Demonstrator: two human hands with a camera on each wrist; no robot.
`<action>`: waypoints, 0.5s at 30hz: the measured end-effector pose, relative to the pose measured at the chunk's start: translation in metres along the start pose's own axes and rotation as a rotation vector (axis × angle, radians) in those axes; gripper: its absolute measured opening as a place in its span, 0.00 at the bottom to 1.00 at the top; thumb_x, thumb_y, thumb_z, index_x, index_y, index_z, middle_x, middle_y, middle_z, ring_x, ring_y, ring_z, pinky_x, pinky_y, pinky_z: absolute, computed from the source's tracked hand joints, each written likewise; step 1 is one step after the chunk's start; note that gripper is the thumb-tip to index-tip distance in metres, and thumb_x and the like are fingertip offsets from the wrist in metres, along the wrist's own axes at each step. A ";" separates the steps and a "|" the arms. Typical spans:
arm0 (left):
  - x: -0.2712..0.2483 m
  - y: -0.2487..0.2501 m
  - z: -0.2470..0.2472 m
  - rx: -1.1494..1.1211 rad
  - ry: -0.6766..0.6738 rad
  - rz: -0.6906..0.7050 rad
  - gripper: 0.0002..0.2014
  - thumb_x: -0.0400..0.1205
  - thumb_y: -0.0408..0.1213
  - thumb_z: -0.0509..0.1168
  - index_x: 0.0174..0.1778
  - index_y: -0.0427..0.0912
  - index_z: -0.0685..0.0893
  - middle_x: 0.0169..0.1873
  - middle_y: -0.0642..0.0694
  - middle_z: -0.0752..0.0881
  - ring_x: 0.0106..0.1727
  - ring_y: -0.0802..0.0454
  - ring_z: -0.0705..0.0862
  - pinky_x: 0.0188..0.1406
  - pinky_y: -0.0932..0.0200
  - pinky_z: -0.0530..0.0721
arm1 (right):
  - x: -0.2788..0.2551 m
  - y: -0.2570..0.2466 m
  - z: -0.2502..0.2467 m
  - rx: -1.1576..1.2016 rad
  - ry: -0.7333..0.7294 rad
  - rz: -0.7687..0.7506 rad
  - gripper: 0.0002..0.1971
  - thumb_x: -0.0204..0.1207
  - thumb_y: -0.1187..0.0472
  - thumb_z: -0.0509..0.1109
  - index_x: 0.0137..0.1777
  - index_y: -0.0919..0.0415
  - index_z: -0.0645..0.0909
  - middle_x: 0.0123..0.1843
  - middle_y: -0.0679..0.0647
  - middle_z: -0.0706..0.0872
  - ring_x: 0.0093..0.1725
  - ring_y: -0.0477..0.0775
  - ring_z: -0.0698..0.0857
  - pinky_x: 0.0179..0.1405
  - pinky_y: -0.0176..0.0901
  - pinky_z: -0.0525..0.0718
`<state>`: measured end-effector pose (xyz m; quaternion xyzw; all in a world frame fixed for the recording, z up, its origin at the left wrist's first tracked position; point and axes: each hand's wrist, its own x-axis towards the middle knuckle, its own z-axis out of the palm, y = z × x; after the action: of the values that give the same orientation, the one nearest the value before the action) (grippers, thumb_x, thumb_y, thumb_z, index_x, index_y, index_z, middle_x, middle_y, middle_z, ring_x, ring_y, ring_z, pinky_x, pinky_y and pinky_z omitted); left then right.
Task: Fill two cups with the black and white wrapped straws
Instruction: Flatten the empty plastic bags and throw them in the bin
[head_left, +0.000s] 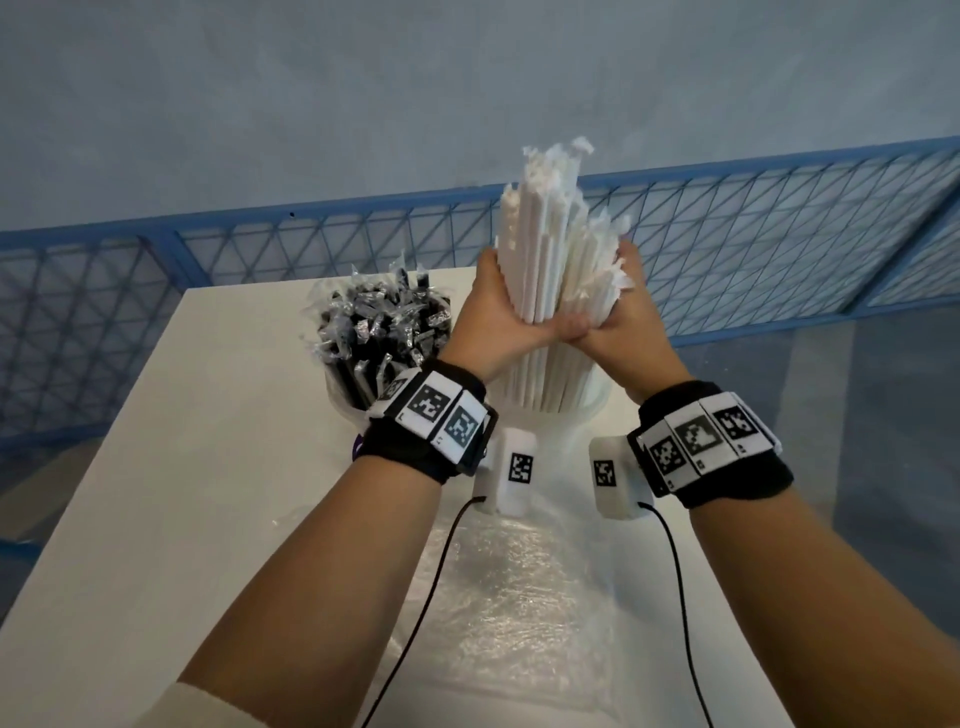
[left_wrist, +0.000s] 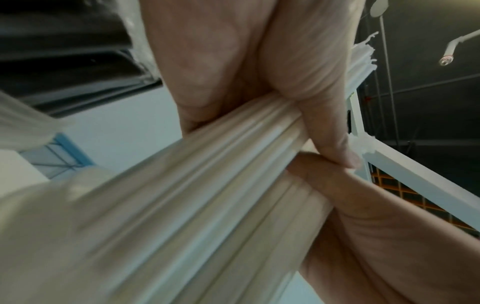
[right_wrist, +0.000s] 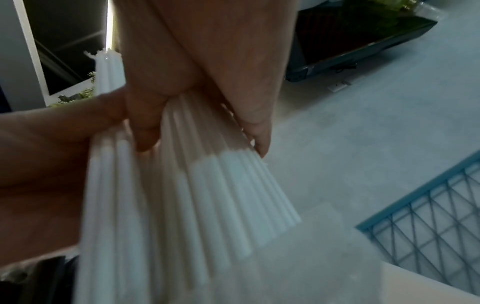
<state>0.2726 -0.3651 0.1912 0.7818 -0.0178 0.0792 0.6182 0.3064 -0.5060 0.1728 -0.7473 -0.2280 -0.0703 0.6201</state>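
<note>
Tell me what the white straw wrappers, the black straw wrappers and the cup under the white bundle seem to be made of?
White straws: matte paper sleeves, probably; their torn ends look frayed and fibrous. Black straws: clear glossy plastic film, judging by its crinkles and bright glints over dark straws. Cup: translucent, milky plastic, it seems, since the straws show faintly through its wall.

A table (head_left: 208, 467) filled the frame's lower centre, a fence (head_left: 727, 234) behind it. Left of centre a cup (head_left: 345, 400) held straws (head_left: 374, 322). Just right, a bundle (head_left: 545, 270) stood in a second cup (head_left: 571, 415), the left hand (head_left: 488, 317) and right hand (head_left: 618, 322) on either side. Plastic wrap (head_left: 519, 597) lay below them.
</note>
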 end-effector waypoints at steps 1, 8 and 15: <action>-0.004 -0.003 -0.003 0.007 -0.012 -0.022 0.48 0.61 0.37 0.81 0.73 0.41 0.60 0.66 0.45 0.77 0.67 0.50 0.77 0.69 0.47 0.76 | -0.002 0.004 -0.004 -0.068 -0.032 0.011 0.50 0.53 0.45 0.81 0.74 0.54 0.60 0.73 0.57 0.69 0.73 0.56 0.72 0.73 0.60 0.74; -0.022 -0.036 -0.014 0.144 -0.154 -0.181 0.60 0.62 0.35 0.81 0.80 0.44 0.42 0.77 0.51 0.62 0.77 0.56 0.61 0.65 0.72 0.57 | -0.030 0.018 -0.013 0.054 -0.232 0.313 0.69 0.58 0.65 0.82 0.77 0.47 0.24 0.83 0.51 0.52 0.79 0.45 0.61 0.74 0.39 0.65; -0.014 -0.046 -0.004 0.134 -0.178 -0.158 0.44 0.68 0.27 0.76 0.74 0.37 0.54 0.69 0.40 0.74 0.68 0.50 0.75 0.57 0.71 0.77 | -0.024 0.020 0.016 -0.206 -0.064 0.205 0.39 0.65 0.56 0.80 0.73 0.57 0.65 0.66 0.49 0.79 0.68 0.53 0.77 0.73 0.60 0.71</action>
<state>0.2644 -0.3513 0.1455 0.8241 -0.0055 -0.0382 0.5651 0.2915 -0.4997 0.1420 -0.8283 -0.1617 -0.0060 0.5364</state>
